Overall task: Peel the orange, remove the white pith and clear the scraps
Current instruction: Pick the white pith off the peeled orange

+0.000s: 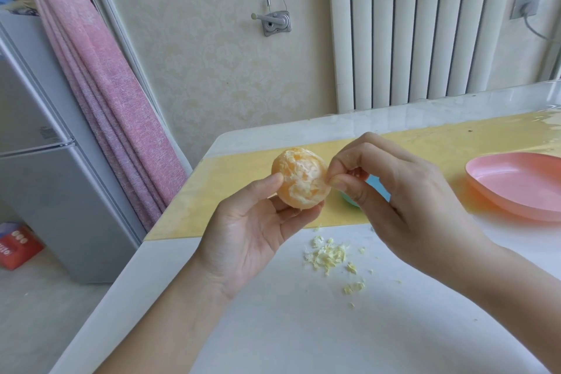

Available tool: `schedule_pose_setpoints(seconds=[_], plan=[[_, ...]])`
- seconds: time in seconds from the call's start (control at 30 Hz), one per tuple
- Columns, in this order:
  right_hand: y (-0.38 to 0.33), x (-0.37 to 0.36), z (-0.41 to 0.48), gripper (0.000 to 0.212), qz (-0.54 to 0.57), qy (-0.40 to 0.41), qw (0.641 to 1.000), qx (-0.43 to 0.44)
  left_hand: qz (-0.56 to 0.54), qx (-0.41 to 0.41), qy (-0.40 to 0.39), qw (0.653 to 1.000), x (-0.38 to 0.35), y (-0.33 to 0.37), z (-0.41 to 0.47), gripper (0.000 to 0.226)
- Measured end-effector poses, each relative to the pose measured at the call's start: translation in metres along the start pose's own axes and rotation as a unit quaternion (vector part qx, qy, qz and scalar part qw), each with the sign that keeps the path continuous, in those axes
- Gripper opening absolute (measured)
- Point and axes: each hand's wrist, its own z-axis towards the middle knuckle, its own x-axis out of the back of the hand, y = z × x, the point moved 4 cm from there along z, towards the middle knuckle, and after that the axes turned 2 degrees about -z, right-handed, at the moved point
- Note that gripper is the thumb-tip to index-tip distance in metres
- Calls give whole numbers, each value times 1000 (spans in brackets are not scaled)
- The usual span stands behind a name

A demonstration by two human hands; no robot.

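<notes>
The left hand [252, 231] grips a peeled orange [300, 177] between thumb and curled fingers, palm up, above the table's [273, 328] left edge. The right hand [391, 191], fingers curled, pinches white pith [303, 190] at the fruit's right side and hides most of a blue-green object [376, 187] behind it. Pith scraps [329, 255] lie scattered on the table beneath both hands. A yellow mat [243, 191] runs behind them, and a pink plate [516, 185] sits at the right edge.
</notes>
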Motion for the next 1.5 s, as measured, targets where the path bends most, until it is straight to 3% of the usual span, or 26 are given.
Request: schedule_pose_setpoints(seconds=[0.2, 0.4, 0.57, 0.7, 0.83, 1.07, 1.27, 1.4, 1.5], plan=[[5, -2, -2, 17, 14, 10, 999, -32, -12, -19, -1, 1000, 1, 4, 0, 51], [19, -4, -4, 29, 19, -20, 991, -127, -52, -19, 84, 995, 7, 4, 2, 30], [22, -10, -8, 35, -29, -68, 976, -206, -101, 2, 120, 988, 10, 2, 3, 52], [23, -16, -12, 22, -28, -103, 956, -273, -124, 23, 132, 983, 13, -2, 3, 49], [22, -21, -15, 7, -34, -130, 952, -275, -123, 29, 142, 982, 14, -5, 5, 58], [21, -22, -15, 24, -52, -139, 962, -231, -92, 33, 164, 982, 18, -6, 5, 75], [21, -18, -13, 9, -30, -134, 960, -245, -76, 32, 166, 983, 19, -7, 7, 75], [18, -17, -11, 33, -68, -151, 962, -218, -66, 38, 151, 986, 17, -8, 7, 69], [18, -19, -10, 14, -63, -146, 967, -197, -60, 43, 147, 986, 15, -9, 6, 69]])
